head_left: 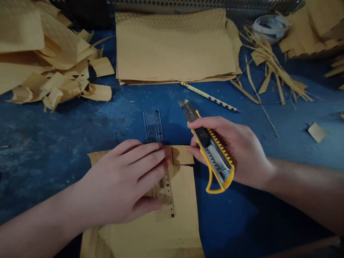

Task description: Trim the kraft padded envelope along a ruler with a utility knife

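The left hand (pixel 129 179) lies flat, pinning the clear plastic ruler (pixel 153 129) onto the tan paper sheet (pixel 172 222), so the right hand (pixel 236 154), clenching a yellow utility knife (pixel 212 154) just right of the ruler, should probably run the blade tight along its edge.

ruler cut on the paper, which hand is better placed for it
Right, probably: the right hand grips the yellow utility knife, blade out, beside the ruler; the left hand lies flat on it, pinning it to the brown paper.
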`<state>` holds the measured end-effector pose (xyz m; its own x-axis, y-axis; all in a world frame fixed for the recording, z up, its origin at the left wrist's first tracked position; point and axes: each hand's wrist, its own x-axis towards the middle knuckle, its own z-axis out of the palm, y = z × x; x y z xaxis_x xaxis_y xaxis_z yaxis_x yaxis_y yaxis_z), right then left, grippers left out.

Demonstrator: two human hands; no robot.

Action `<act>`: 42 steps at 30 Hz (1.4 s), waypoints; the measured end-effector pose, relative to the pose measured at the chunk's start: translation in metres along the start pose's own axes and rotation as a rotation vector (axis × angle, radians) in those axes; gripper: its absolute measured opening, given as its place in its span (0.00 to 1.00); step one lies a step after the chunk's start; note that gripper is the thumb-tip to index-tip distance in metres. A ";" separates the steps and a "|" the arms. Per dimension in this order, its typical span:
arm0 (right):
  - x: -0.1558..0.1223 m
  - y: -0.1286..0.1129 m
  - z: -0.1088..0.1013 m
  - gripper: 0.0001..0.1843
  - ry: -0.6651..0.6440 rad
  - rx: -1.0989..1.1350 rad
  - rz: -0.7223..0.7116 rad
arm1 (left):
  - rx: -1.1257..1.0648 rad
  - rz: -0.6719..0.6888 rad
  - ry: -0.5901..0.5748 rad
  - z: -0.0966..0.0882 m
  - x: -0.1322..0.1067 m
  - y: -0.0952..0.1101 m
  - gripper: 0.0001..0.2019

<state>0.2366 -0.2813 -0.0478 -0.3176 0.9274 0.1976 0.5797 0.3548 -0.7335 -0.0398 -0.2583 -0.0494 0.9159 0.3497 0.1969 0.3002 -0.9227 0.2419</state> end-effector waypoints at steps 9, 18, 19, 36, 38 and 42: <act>-0.004 0.004 0.002 0.21 0.050 0.111 0.028 | -0.007 0.001 0.006 0.000 -0.001 -0.001 0.25; -0.007 0.001 0.003 0.27 0.106 0.234 -0.066 | -0.071 0.018 0.042 -0.001 -0.006 -0.005 0.30; -0.007 0.000 0.002 0.27 0.100 0.233 -0.079 | -0.096 0.006 0.049 -0.001 -0.006 -0.006 0.29; -0.007 -0.001 -0.001 0.31 0.016 0.191 -0.168 | -0.209 0.047 0.070 0.002 -0.006 -0.009 0.29; -0.007 -0.002 0.000 0.31 0.024 0.224 -0.144 | -0.279 0.034 0.115 -0.002 -0.006 -0.010 0.28; -0.010 0.000 0.003 0.30 0.046 0.278 -0.076 | -0.407 -0.219 0.344 -0.010 -0.006 -0.015 0.29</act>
<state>0.2369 -0.2908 -0.0517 -0.3143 0.9061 0.2831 0.3260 0.3831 -0.8643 -0.0526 -0.2453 -0.0444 0.6842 0.6210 0.3823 0.2842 -0.7099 0.6445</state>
